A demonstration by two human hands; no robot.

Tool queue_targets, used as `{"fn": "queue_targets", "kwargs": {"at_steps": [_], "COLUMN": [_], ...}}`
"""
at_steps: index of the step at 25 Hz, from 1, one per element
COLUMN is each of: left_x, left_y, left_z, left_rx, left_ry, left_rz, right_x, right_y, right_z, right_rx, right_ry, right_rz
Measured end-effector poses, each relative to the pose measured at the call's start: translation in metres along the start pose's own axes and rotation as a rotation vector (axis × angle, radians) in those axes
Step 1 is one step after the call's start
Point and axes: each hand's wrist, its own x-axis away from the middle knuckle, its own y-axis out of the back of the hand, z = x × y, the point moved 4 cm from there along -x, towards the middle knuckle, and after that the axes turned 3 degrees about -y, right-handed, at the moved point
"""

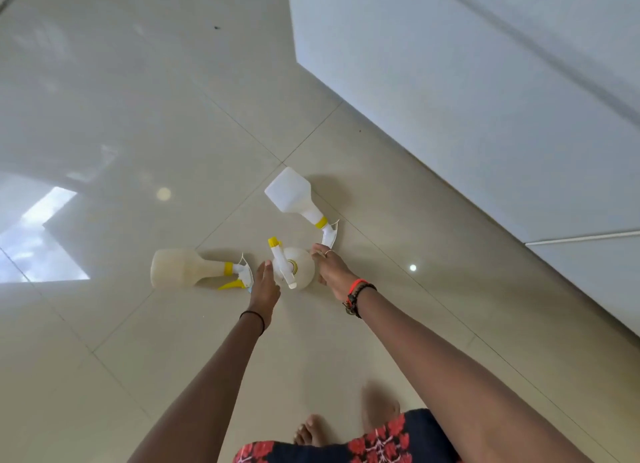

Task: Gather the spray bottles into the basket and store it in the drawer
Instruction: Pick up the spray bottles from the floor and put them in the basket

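Observation:
Three spray bottles with yellow collars are on the tiled floor. A cream bottle (173, 267) lies on its side at the left. A round bottle (300, 270) stands upright in the middle, seen from above. A white bottle (289, 194) lies further off, its spray head pointing towards me. My left hand (265, 284) rests against the cream bottle's spray head, and its grip is hidden. My right hand (332, 272) has its fingertips curled on the white bottle's spray head. No basket is in view.
A white cabinet front (450, 98) runs along the right side, its lower edge meeting the floor. Glossy beige floor tiles (138, 116) spread to the left and ahead. My bare feet (311, 428) stand at the bottom of the view.

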Motion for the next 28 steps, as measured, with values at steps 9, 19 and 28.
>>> {"fn": "queue_targets", "kwargs": {"at_steps": [9,19,28], "left_x": [0.042,0.203,0.348], "left_y": [-0.005,-0.007,-0.008], "left_z": [-0.008,-0.114,-0.193], "left_rx": [0.172,0.134,0.021], "left_ry": [0.028,0.034,-0.089], "left_rz": [0.076,0.059,0.103], "right_x": [0.037,0.209,0.37], "right_y": [-0.008,0.02,0.046], "right_z": [0.0,0.069,0.12], "right_rx": [-0.001,0.003,-0.086], "right_ry": [-0.011,-0.011,0.089], "right_rz": [0.025,-0.071,-0.164]}}
